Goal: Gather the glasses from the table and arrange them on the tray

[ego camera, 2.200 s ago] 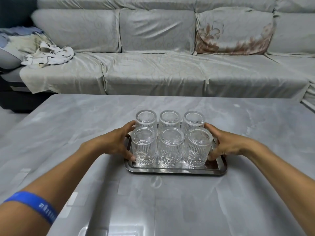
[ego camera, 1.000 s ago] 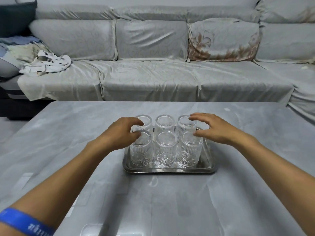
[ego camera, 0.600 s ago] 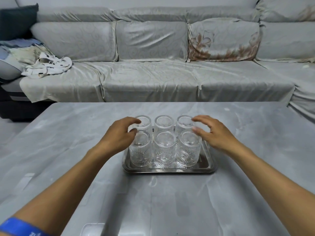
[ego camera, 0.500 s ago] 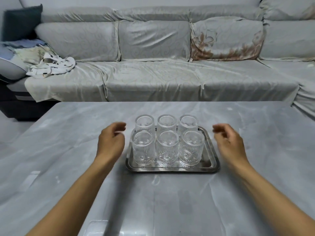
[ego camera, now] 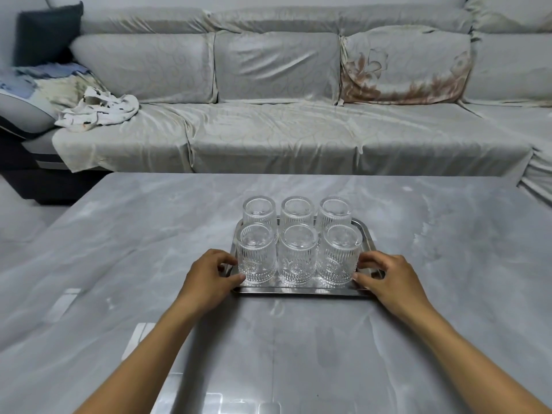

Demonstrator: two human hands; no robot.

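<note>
Several clear ribbed glasses (ego camera: 297, 255) stand upside down in two rows of three on a small steel tray (ego camera: 298, 290) in the middle of the grey marble table (ego camera: 134, 249). My left hand (ego camera: 209, 279) pinches the tray's near left corner, its thumb on the rim beside the front left glass. At the near right corner my right hand (ego camera: 388, 279) closes on the rim, fingers curled next to the front right glass. The tray rests flat on the table.
A long grey covered sofa (ego camera: 283, 135) runs behind the table's far edge, with a crumpled white cloth (ego camera: 98, 112) on its left end and a flowered cushion (ego camera: 403, 67) on the right. Bare tabletop lies around the tray on all sides.
Both hands left the tops of the glasses, drew apart to the sides, then came down onto the tray's near corners. The glasses have kept their arrangement.
</note>
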